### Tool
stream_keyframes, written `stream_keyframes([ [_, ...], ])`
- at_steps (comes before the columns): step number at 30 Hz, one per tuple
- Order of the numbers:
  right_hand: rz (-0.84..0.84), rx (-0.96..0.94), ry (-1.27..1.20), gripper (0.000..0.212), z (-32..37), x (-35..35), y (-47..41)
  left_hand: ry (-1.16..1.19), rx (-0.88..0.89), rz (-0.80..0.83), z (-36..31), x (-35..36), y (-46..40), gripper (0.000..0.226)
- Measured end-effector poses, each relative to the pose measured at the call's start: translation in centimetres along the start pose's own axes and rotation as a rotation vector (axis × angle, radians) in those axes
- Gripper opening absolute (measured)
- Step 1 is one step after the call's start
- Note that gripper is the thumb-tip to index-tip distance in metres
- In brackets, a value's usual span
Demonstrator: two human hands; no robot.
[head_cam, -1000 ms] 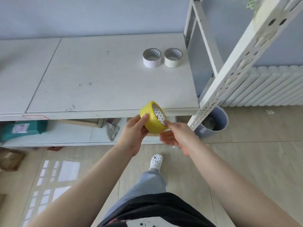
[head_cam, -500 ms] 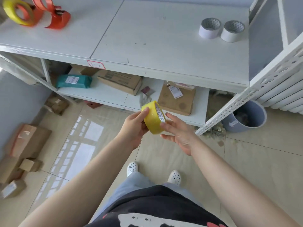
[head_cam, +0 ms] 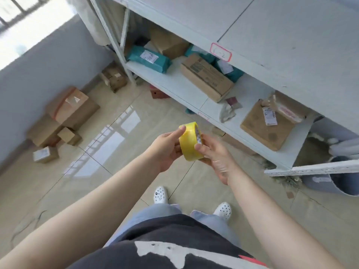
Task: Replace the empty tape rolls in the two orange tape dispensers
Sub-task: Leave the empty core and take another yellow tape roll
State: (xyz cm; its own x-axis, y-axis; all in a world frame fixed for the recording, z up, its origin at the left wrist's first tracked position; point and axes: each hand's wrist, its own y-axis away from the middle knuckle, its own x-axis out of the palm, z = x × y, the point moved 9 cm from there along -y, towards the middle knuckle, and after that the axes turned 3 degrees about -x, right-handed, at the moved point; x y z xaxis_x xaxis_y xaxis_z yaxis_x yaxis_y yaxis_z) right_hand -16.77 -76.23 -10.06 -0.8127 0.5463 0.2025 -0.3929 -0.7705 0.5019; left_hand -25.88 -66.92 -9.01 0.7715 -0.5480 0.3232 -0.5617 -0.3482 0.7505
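Red-bordered label, seemingly "-2", on shelf edge

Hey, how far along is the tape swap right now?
Nothing shows as done: no tape dispenser is in view. In hand: a yellow tape roll, gripped by the left hand and the right hand above the floor, in front of the shelf. Left, by this view: fitting this roll into a dispenser; whether either dispenser already has new tape cannot be told.
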Motion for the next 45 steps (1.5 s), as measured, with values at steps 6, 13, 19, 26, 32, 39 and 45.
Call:
stream_keyframes([
  [6, 0.03, 0.069, 0.036, 0.041, 0.3, 8.7, -4.7, 0.065, 0.032, 0.052, -3.7, -8.7, 0.2, 0.016],
  [13, 0.096, 0.103, 0.121, 0.023, 3.0, 12.3, -11.5, 0.141, 0.061, 0.04, -8.7, -12.9, -3.2, 0.017],
  [19, 0.158, 0.112, 0.155, 0.02, 6.9, 15.0, -19.3, 0.154, 0.091, -0.012, -15.4, -15.9, -7.2, 0.019],
  [26, 0.219, 0.105, 0.178, 0.009, 12.6, 18.9, -27.0, 0.167, 0.133, -0.027, -24.1, -19.0, -10.7, 0.018],
  [32, 0.192, 0.105, 0.138, 0.044, 15.6, 21.8, -33.0, 0.104, 0.115, -0.009, -31.1, -21.7, -14.3, 0.021],
  [39, 0.061, 0.052, 0.038, 0.035, 19.6, 25.3, -40.3, -0.095, 0.04, 0.126, -40.4, -24.9, -19.0, 0.037],
  [45, -0.062, -0.041, -0.066, 0.033, 24.7, 27.5, -44.0, -0.237, 0.063, 0.276, -48.7, -24.8, -21.3, 0.022],
])
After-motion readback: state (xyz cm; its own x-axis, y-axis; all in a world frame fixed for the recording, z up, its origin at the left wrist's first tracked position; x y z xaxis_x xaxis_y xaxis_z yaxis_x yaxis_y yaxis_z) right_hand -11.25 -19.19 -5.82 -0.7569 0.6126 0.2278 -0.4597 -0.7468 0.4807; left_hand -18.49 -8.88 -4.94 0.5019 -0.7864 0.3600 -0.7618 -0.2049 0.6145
